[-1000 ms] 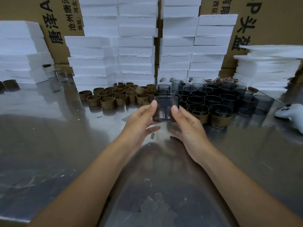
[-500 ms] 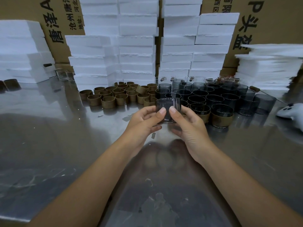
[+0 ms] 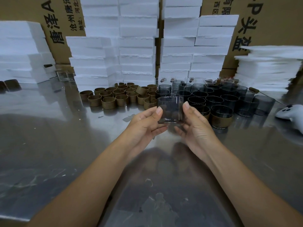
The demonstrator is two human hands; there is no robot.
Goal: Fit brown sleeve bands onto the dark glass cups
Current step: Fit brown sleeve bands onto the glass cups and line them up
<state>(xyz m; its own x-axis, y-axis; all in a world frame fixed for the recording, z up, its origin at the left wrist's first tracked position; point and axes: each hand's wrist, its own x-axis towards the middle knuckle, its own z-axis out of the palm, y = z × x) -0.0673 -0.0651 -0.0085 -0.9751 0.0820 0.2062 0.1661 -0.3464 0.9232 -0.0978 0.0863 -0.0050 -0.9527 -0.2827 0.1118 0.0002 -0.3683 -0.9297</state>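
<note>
A bare dark glass cup (image 3: 170,109) is held upright above the steel table between both hands. My left hand (image 3: 145,123) grips its left side with thumb and fingers. My right hand (image 3: 194,126) holds its right side, thumb up along the wall. Behind the cup to the left stand several loose brown sleeve bands (image 3: 121,95). To the right stand several dark cups without bands (image 3: 213,95). Two cups wearing brown bands (image 3: 221,116) sit at the front of that group.
Stacks of white foam blocks (image 3: 136,46) and cardboard boxes (image 3: 270,22) wall off the back of the steel table (image 3: 65,145). A white controller (image 3: 290,112) lies at the right edge. Clear glasses (image 3: 63,74) stand at the back left.
The cup has turned upright in my hands and risen slightly. My thumbs have spread apart from the cup's front to its two sides.
</note>
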